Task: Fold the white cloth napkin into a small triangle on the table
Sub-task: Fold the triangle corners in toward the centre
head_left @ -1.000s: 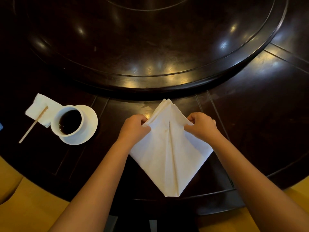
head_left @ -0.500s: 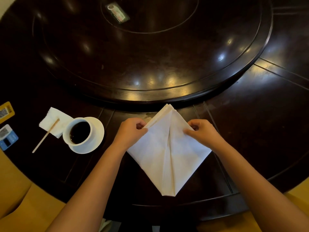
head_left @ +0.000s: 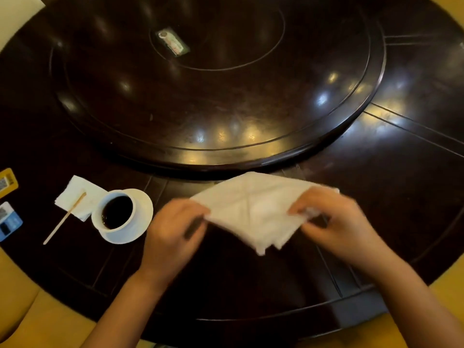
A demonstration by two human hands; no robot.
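Change since earlier frame: the white cloth napkin (head_left: pixel 253 212) is no longer laid flat as a kite with its long point toward the table edge; that point is now raised and the cloth is held in a shorter, wider shape. The camera view is also shifted, so more of the far table is seen.
Napkin position: it is held between both hands over the near rim of the dark table (head_left: pixel 376 197), just in front of the raised turntable (head_left: pixel 213 96). Whether any part rests on the wood cannot be told, because of motion blur.
Progress: several folds are judged complete, since layered edges are seen at the lower corner and crease lines cross the upper face. The small triangle is not yet formed, and the cloth is not yet set down flat.
Remaining work: a final fold, flattening and release are judged outstanding.
Left hand (head_left: pixel 173 229): the fingers are curled and closed on the napkin's left corner.
Right hand (head_left: pixel 334 219): the fingertips are pinched on the napkin's right edge; the exact grip is blurred.
Adjacent items: a cup of dark liquid (head_left: pixel 116 213) on a saucer (head_left: pixel 143 222) stands just left of the left hand, apart from the cloth.
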